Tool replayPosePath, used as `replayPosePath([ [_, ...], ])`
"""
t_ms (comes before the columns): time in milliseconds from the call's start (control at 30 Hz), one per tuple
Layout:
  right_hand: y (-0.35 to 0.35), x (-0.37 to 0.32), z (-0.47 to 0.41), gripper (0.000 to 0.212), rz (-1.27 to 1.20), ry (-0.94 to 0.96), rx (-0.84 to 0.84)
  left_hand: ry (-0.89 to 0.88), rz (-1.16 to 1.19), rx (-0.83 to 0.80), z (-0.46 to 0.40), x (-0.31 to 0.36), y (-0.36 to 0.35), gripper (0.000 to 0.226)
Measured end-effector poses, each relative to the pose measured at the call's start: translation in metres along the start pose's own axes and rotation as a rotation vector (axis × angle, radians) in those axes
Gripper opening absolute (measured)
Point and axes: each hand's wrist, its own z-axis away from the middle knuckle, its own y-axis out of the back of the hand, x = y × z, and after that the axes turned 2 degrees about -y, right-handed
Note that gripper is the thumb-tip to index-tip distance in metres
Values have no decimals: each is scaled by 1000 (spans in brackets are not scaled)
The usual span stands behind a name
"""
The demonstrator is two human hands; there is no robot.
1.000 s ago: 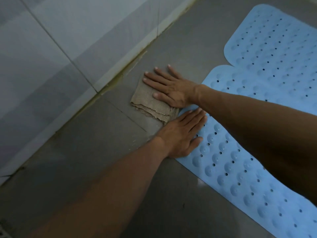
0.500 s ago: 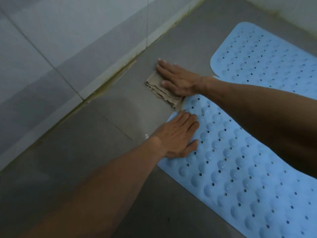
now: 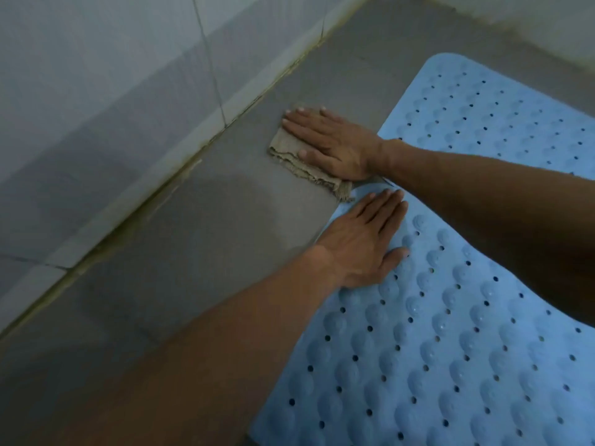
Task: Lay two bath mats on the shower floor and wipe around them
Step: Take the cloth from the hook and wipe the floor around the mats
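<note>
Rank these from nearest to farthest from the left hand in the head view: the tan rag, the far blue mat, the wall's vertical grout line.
1. Tan rag, just beyond the left hand, under the right hand.
2. Far blue mat, ahead to the right.
3. Vertical grout line, up the left wall.

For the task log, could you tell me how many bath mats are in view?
2: the near mat lies under the left hand; the far mat lies beyond it, behind the right forearm.

Much of the tan cloth (image 3: 291, 159) lies under the right hand (image 3: 335, 144); I can't see its full outline. Near bath mat (image 3: 450, 365) runs off the bottom and right edges. Far bath mat (image 3: 502, 101) is cut by the right edge. The right forearm hides where they meet.
</note>
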Motion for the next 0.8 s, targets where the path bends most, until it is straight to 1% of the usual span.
replayPosePath([
  [100, 5, 32, -9, 64, -2, -27, 1, 21, 18, 24, -26, -12, -2, 74],
  [233, 7, 54, -14, 65, -4, -32, 4, 12, 40, 33, -29, -14, -6, 73],
  [467, 14, 48, -10, 66, -50, -25, 6, 28, 25, -49, -31, -15, 3, 72],
  [800, 10, 53, -14, 66, -78, -2, 59, 34, 59, -51, -33, -16, 5, 71],
])
